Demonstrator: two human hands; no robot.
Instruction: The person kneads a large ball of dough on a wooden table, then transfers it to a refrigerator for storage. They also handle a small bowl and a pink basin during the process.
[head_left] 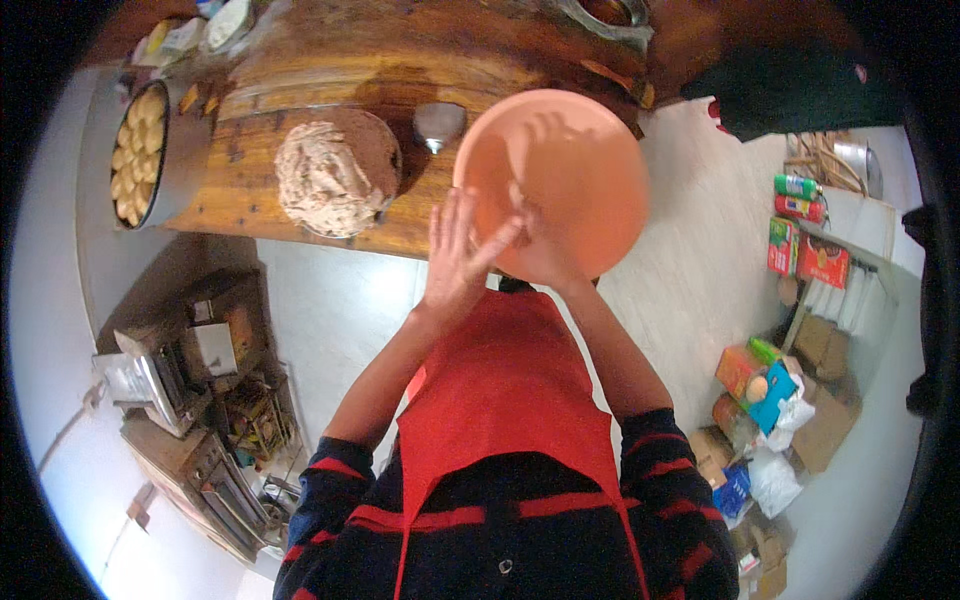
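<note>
The bowl (560, 175) is a round, shallow basin of thin salmon-pink plastic, tilted up on edge so its underside faces the camera, and shadows of fingers show through its wall. It is held in the air over the near edge of the wooden surface (260, 175), its lower rim gripped from behind by the right hand (535, 255) while the left hand (458, 250) lies flat and open against its lower left side.
</note>
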